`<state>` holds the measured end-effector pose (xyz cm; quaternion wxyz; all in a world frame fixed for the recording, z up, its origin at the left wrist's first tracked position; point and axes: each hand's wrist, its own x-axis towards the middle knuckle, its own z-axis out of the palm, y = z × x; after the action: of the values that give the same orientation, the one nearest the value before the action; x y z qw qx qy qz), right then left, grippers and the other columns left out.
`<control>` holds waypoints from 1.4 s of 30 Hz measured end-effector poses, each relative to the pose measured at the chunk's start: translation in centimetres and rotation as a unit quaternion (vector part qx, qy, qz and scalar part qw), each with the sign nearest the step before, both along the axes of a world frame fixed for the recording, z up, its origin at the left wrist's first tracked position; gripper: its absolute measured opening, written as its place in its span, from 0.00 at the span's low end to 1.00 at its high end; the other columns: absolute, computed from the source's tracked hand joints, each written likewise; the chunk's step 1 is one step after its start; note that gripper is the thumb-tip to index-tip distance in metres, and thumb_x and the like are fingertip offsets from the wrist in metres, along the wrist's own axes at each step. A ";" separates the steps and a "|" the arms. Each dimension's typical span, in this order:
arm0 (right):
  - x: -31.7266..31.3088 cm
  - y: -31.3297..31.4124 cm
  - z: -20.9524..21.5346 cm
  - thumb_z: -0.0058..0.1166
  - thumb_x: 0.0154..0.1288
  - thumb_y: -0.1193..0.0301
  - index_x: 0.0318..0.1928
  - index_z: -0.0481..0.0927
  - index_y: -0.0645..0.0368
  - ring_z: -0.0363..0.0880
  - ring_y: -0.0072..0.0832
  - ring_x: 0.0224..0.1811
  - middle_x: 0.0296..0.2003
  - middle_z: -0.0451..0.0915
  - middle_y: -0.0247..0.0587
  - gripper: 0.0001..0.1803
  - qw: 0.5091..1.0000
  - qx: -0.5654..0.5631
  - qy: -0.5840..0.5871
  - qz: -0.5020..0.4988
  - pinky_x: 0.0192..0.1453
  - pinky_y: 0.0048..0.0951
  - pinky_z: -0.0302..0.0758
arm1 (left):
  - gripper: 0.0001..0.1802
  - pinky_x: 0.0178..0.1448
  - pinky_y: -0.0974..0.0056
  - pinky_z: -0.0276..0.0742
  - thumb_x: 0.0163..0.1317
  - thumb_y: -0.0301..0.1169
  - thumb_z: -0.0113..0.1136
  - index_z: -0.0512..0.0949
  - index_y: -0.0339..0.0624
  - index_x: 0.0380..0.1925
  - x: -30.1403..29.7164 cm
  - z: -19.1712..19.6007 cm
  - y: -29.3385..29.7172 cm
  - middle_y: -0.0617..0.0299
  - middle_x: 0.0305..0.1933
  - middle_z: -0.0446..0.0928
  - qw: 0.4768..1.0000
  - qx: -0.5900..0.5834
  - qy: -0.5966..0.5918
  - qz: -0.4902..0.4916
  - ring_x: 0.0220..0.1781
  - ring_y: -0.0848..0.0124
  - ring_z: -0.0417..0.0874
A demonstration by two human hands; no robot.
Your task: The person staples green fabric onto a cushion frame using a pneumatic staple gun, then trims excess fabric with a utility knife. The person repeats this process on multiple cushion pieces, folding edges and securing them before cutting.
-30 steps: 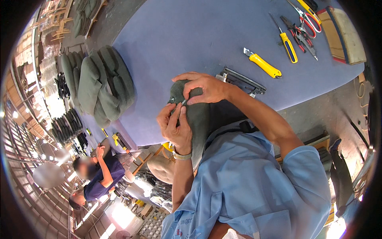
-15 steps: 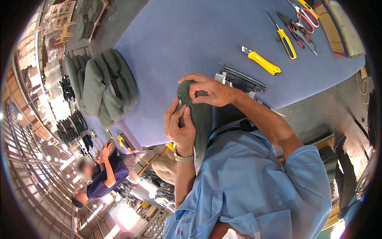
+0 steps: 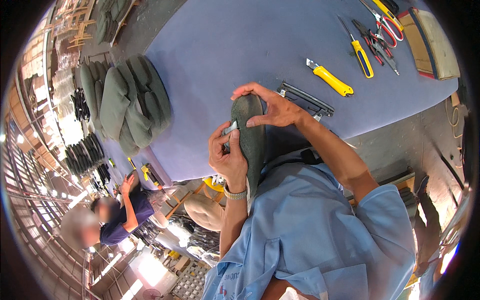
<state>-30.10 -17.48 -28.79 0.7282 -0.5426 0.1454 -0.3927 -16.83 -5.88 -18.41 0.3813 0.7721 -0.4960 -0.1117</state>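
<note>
Above the near edge of the blue padded worktop point(image 3: 225, 45), right hand point(image 3: 277, 107) fingers curl closed over the top of a dark grey-green padded cover piece point(image 3: 253, 140), held upright. Left hand point(image 3: 226, 157) pinches a small pale tool point(image 3: 231, 129) against its edge. Yellow-handled utility knife point(image 3: 331, 80) lies beyond.

Your hands: the left hand point(image 3: 227, 159) sat just left of the padded piece point(image 3: 252, 137), the right hand point(image 3: 272, 107) on its upper right.
Behind your hands: the stapler point(image 3: 306, 100) lay on the table point(image 3: 240, 45).
Far right of the table: two knives point(image 3: 331, 80) point(image 3: 361, 55), pliers point(image 3: 377, 42) and scissors point(image 3: 392, 22) lay side by side.
Left: the cushion stack point(image 3: 127, 100) rested on the table's edge.
Lower left: you had another person point(image 3: 117, 215) beyond the table.
</note>
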 end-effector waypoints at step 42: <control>-12.7 3.2 11.5 0.75 0.52 0.71 0.58 0.79 0.69 0.86 0.45 0.54 0.53 0.84 0.55 0.33 0.893 -0.010 0.440 -0.097 0.62 0.37 0.79 | 0.14 0.54 0.60 0.81 0.64 0.27 0.71 0.76 0.36 0.23 -1.6 -4.8 -5.5 0.49 0.37 0.87 0.969 0.011 0.228 -0.093 0.59 0.57 0.89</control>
<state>-42.83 -14.30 -17.24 0.5426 -0.6505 0.4985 -0.1841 -18.45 -11.40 -23.18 0.4634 0.6811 -0.4643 -0.3252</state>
